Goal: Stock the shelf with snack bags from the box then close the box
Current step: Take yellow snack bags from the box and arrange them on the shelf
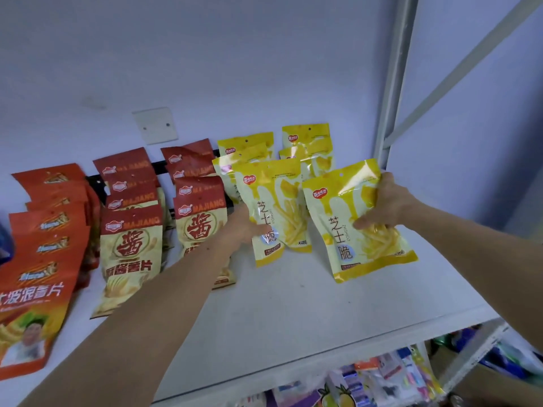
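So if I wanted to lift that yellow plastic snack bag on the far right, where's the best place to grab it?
Take the yellow plastic snack bag by its right edge, coming from the right side, as the right hand does now: thumb on the front, fingers behind. The bag stands tilted and is flat and thin, so pinching an edge looks easier than wrapping round it. Its left edge sits close to the neighbouring yellow bag.

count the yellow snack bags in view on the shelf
6 visible: one in the left hand, one in the right hand, two behind the left one, two stacked at back right. More may be hidden behind.
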